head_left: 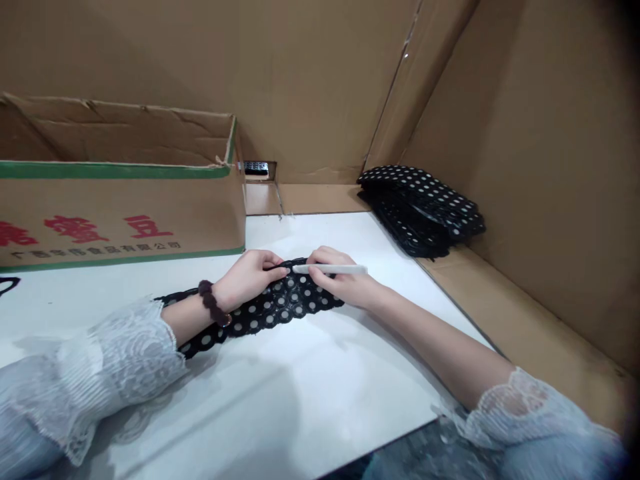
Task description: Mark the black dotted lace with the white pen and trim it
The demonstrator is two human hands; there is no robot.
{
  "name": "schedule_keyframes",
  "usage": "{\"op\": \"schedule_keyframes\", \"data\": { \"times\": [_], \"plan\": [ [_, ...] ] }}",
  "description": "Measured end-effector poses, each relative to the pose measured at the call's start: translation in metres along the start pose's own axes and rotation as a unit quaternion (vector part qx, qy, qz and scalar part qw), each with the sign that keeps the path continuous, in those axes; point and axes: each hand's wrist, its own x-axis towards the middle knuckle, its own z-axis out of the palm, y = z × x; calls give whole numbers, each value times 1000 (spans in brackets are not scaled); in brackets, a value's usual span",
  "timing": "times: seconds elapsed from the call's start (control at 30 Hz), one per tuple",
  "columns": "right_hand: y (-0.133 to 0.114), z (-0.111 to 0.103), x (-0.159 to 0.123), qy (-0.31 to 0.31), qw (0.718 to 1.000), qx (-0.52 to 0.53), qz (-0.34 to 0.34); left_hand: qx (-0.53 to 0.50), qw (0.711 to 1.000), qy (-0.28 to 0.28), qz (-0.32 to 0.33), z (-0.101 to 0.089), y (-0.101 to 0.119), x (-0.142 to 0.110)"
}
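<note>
A strip of black lace (pixel 255 313) with white polka dots and scalloped edges lies across the white tabletop. My left hand (pixel 253 277) is closed on its upper edge, thumb and fingers pinching the lace near the middle. In my right hand (pixel 343 277) a slim white pen-like tool (pixel 333 269) is gripped, its tip pointing left towards my left thumb. The right fingers also rest against the right end of the lace. Which fingertips lie beneath the lace is hidden, and the tool's exact kind is unclear.
At the left stands an open cardboard box (pixel 120 207) with green edging and red lettering. A stack of dotted black lace (pixel 425 207) lies at the back right. Cardboard walls (pixel 310 87) enclose the back and right side. A dark loop (pixel 9 285) lies at the far left.
</note>
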Motion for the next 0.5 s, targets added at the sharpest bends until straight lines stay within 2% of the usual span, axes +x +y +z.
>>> {"op": "schedule_keyframes", "data": {
  "times": [0.1,0.33,0.5],
  "plan": [
    [2,4,0,10,1000,-21,-22,-4,1000,8,-12,2,1,-2],
    [4,5,-2,29,1000,0,-3,-13,999,-8,-32,4,5,-4],
    [9,7,-1,23,999,-8,-24,-55,997,9,-45,4,6,-4]
  ]
}}
